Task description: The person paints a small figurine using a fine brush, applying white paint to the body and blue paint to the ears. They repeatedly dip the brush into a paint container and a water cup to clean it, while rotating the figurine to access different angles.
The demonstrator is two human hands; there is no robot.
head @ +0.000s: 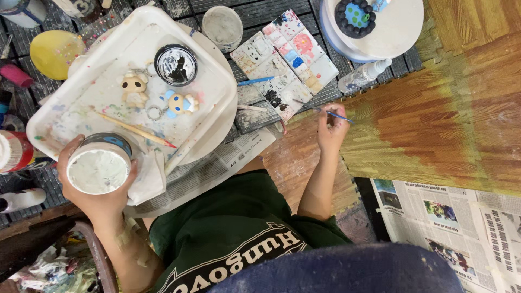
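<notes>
The left hand (95,184) wraps its curled fingers around a round, paint-smeared white container (99,164), holding it upright just off the near corner of a square white plastic tray (214,65). The right hand (332,130) pinches a thin blue-handled paintbrush (339,115) between closed fingertips, bristle end lying on the large wood-grain painted panel (434,119) spread across the floor. That panel looks well advanced: brown and reddish streaks fill the stretch beyond the right fingertips, with yellow-green along the edges, while the paler strip nearest the wrist looks thinner (how much more it needs is hard to judge). Just above the right fingers lies a rectangular white mixing palette (285,59) dotted with pink, blue and black paint, and beside it a small clear spray bottle (363,76). On the tray, past the left fingers, sit two small clay figurines (157,97), a black-rimmed round dish (175,65) and a long wooden brush (135,130). Sheets of newspaper (450,217) cover the floor below the panel. Nothing lies between the brush and the painted surface; the tray and palette crowd the gap between the two hands.
</notes>
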